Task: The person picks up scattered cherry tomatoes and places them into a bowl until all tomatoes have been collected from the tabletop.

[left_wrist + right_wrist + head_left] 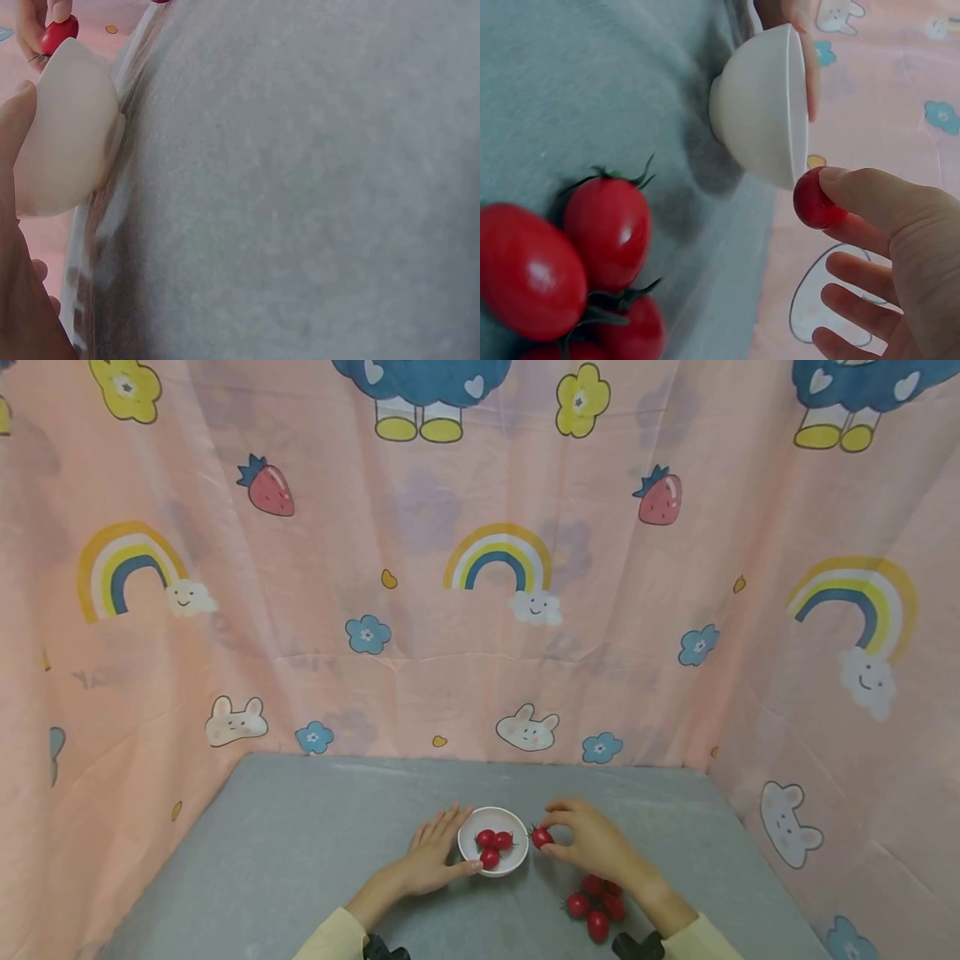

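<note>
In the head view a white bowl (493, 871) stands on the grey cloth with 3 cherry tomatoes (490, 858) inside. My left hand (433, 860) holds the bowl from its left side, thumb at the near rim and fingers along the far left. Between thumb and fingertips, my right hand (596, 843) pinches another cherry tomato (816, 201), just off the bowl's right rim. The right wrist view shows this red tomato at rim height, its other fingers loosely bent. Below my right wrist lies a group of cherry tomatoes (597, 927) with green stems.
The grey-covered table (300, 827) reaches back to a pink printed curtain (420, 693), which also hangs along both sides. The loose tomatoes (607, 232) sit close under the right forearm, partly hidden by it in the head view.
</note>
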A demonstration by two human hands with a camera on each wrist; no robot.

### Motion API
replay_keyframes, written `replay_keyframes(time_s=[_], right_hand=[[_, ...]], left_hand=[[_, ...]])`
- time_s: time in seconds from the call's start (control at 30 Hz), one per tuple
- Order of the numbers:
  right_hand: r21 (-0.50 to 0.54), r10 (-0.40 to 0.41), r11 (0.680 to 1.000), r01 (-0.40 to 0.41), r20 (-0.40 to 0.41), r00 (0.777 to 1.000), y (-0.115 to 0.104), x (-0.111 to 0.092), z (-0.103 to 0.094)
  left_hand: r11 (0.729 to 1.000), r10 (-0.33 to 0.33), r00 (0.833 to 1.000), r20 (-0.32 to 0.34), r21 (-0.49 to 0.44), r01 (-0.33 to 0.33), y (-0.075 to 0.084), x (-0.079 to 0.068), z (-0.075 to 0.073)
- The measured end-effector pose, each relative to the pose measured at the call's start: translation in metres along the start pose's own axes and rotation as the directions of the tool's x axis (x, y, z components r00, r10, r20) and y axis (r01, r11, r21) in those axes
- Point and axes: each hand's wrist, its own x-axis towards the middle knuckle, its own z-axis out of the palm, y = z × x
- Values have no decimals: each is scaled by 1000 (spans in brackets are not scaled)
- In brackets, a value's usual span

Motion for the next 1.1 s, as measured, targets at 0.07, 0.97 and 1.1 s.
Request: replay_keyframes(time_s=[0.07, 0.97, 1.1], right_hand=[[0, -14, 1000, 14, -11, 1000, -2, 2, 1], [50, -74, 996, 74, -1, 997, -27, 40, 16], [29, -81, 996, 80, 7, 997, -27, 45, 17]], left_hand=[[1000, -4, 1000, 2, -2, 4, 0, 0, 0], [999, -53, 999, 12, -6, 53, -10, 5, 7], [998, -55, 998, 12, -5, 55, -11, 6, 8]])
